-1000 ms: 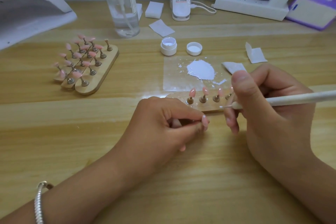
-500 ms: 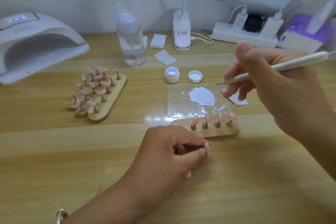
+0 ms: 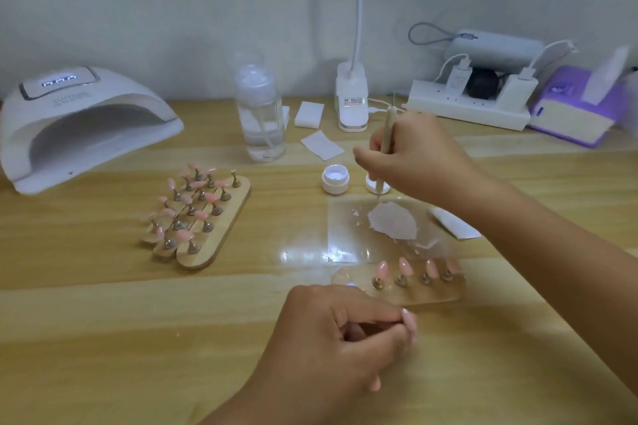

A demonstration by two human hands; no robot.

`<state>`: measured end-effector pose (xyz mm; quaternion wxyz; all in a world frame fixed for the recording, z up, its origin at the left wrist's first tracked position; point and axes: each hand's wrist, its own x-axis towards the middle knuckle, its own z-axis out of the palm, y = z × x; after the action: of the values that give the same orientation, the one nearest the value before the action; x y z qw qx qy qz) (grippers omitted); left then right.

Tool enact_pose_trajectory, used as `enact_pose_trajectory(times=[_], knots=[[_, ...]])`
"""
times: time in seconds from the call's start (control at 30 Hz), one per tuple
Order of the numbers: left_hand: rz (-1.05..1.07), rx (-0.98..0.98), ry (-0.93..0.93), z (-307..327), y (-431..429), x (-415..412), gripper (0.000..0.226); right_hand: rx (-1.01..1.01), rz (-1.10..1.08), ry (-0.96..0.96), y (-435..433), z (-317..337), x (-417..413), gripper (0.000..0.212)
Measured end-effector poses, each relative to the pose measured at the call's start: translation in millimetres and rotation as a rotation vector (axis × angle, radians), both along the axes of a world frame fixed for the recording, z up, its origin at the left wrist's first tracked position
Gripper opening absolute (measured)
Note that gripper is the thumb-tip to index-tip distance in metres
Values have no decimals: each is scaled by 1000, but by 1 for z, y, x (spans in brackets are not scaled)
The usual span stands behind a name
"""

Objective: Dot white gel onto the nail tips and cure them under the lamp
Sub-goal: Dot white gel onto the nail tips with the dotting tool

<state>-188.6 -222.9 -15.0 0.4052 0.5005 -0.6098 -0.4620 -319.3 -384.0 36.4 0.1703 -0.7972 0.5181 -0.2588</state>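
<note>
Desk (image 3: pixel 103 321): R hand (image 3: pixel 424 159) w/ pen (image 3: pixel 384 155) by gel (image 3: pixel 393 222)

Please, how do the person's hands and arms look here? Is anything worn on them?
The left forearm and the right forearm are bare as far as the frame shows: no sleeves, no gloves. The left hand has pale pink polished nails. The right hand shows no ring, and its nails are too blurred to judge. No bracelet or watch is in view.

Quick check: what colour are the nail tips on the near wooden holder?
Pink; the nail tips show best in the head view.
</note>
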Motion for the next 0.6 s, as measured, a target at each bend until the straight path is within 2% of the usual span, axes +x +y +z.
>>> enact_pose_trajectory(times=[0.1,0.17,0.37,0.47,0.6], knots=[[-12,20,18,-1,0,0,6,91,21,6,1,-14,-10,36],[-14,31,32,-1,0,0,6,105,33,-62,3,-15,-14,39],[2,82,65,-2,1,1,9,-158,60,-440,31,19,-31,41],[0,95,75,-1,2,0,8,-42,149,-588,68,20,-39,42],[9,74,67,0,2,-2,6,-29,137,-611,115,-10,-38,34]])
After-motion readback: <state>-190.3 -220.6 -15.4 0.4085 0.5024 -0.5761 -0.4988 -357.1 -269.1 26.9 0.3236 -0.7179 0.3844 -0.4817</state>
